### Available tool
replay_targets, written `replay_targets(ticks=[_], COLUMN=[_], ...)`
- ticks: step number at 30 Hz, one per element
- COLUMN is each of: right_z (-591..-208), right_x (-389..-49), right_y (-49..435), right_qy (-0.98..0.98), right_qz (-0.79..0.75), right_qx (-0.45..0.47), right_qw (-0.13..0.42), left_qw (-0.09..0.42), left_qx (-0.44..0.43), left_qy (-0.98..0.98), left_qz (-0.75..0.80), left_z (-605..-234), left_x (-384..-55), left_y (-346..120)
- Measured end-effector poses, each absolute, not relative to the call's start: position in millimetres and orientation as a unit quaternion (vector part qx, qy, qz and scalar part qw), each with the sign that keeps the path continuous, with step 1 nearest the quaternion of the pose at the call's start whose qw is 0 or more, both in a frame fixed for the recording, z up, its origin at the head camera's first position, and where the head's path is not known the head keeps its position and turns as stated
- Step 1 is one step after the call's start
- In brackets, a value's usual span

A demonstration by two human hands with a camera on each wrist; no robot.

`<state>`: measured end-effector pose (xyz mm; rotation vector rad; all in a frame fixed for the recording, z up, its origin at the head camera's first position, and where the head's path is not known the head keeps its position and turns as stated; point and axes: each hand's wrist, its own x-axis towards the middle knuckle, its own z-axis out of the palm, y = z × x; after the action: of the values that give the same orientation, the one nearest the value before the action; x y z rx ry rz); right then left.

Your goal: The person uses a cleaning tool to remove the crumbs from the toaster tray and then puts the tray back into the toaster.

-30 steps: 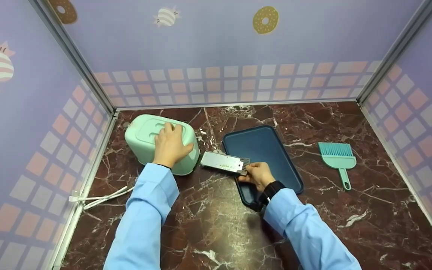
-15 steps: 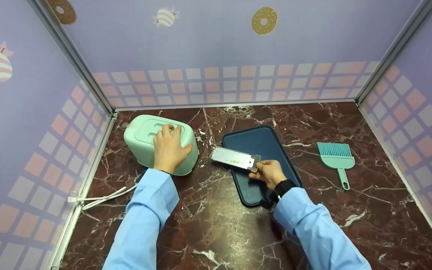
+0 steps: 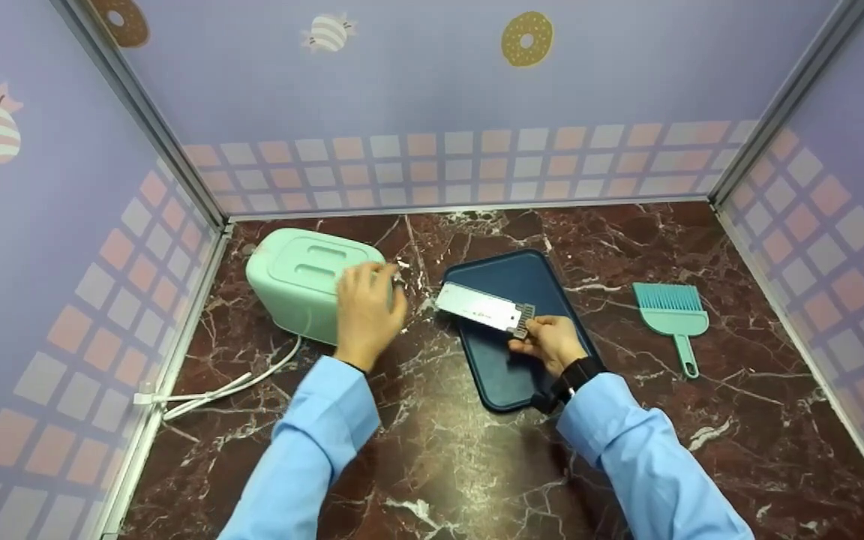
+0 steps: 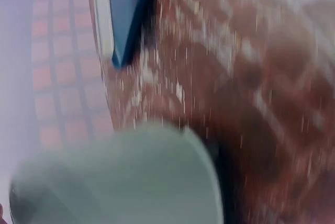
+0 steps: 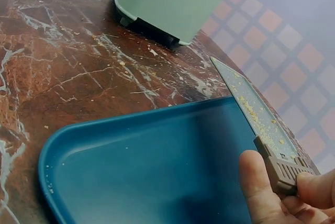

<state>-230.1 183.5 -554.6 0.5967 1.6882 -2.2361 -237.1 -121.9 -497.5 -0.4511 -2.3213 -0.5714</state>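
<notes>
A mint green toaster stands upright on the left, its two slots facing up. My left hand is at its right end, fingers slightly bent and gripping nothing. Whether the fingertips touch the toaster I cannot tell; the left wrist view is blurred. My right hand pinches a metal crumb tray by its brown ribbed end. In the right wrist view the crumb tray is tilted and carries yellowish crumbs. It hangs above a dark blue tray lying on the marbled surface.
A green mini brush and dustpan lie to the right of the blue tray. White cord runs from the toaster to the left wall. Crumbs are scattered between toaster and blue tray. Patterned walls enclose the back and both sides.
My right hand has carried the crumb tray rightward, away from the toaster and over the blue tray. My left hand has slid off the toaster's top toward its right end.
</notes>
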Motion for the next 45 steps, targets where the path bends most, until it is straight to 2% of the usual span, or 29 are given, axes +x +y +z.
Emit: replay_targets(ticks=[3,6,8,14,18,21,24,29,34,40,45], right_z=[-554.0,-554.1,-553.9,-553.4,-554.9,-556.9,-559.2,-561.8,-562.4,-563.4,-564.6], right_x=[-230.2,-229.9,-229.5,-226.6,-224.2,-222.9,-221.8,-219.8,-217.3,-215.1,-213.5], right_y=[185.8,188.3,189.4,190.8,190.8,190.5,189.7,186.9,182.9,176.9,170.9], right_qy=[0.581,0.577,0.575,0.574,0.585,0.601,0.616,0.628,0.63,0.622,0.613], right_qz=[-0.776,-0.779,-0.78,-0.78,-0.772,-0.758,-0.746,-0.738,-0.738,-0.745,-0.754], right_qx=[0.207,0.205,0.208,0.214,0.214,0.222,0.225,0.225,0.223,0.227,0.226], right_qw=[0.135,0.136,0.135,0.124,0.125,0.122,0.113,0.097,0.09,0.079,0.069], left_qw=[0.341,0.297,0.239,0.023,-0.062,-0.101,-0.109,-0.083,-0.07,-0.03,-0.025], left_qx=[-0.211,-0.228,-0.225,-0.164,-0.098,-0.054,-0.022,0.012,0.034,0.048,0.062], left_qy=[-0.881,-0.884,-0.897,-0.922,-0.883,-0.835,-0.794,-0.776,-0.783,-0.814,-0.825], left_qz=[-0.253,-0.281,-0.295,-0.351,-0.455,-0.538,-0.598,-0.625,-0.617,-0.577,-0.561], left_z=[-507.6,-520.9,-530.6,-555.7,-564.9,-568.2,-569.9,-570.2,-568.8,-570.0,-571.5], left_x=[-228.9,-216.1,-207.0,-190.8,-190.2,-192.7,-195.4,-197.8,-199.0,-201.2,-201.7], left_y=[-101.7,-80.7,-66.3,-26.0,-3.9,10.4,22.4,35.4,42.2,45.4,45.4])
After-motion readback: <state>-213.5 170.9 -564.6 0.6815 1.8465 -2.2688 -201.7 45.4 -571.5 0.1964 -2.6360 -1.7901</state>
